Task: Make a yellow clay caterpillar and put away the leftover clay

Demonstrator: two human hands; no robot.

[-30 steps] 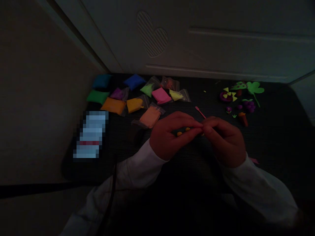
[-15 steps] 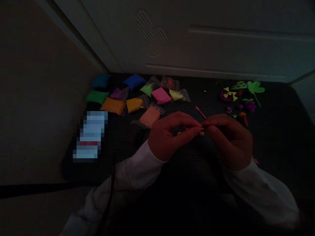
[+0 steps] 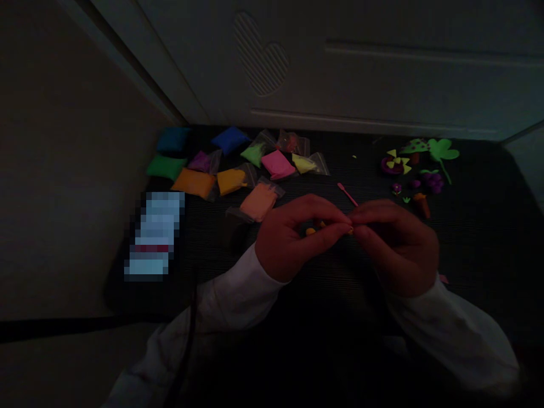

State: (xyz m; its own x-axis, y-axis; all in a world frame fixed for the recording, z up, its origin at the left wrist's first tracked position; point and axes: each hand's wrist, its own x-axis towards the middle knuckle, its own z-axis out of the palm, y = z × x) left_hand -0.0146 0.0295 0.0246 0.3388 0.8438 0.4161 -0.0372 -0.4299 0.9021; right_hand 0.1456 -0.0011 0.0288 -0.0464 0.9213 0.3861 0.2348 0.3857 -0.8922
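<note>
My left hand (image 3: 293,238) and my right hand (image 3: 395,243) meet at the fingertips above a dark ribbed mat (image 3: 382,266). Pinched between them is a tiny orange-yellow clay piece (image 3: 351,230), mostly hidden by my fingers. Just left of the pinch, under my left fingers, lie small orange-yellow clay bits (image 3: 310,231). A pink plastic modelling tool (image 3: 347,194) rests just beyond my fingertips. Nearest my left hand is a bag of peach clay (image 3: 258,202).
Several bags of coloured clay (image 3: 232,180) lie at the far left of the mat. Small clay models, including purple grapes (image 3: 433,181) and a green leaf (image 3: 443,150), stand at the far right. A pixelated flat item (image 3: 155,235) lies at the left. A white panelled door (image 3: 340,62) rises behind.
My fingertips have closed in over the small clay piece, which shows less than before. My right hand has shifted slightly to the right.
</note>
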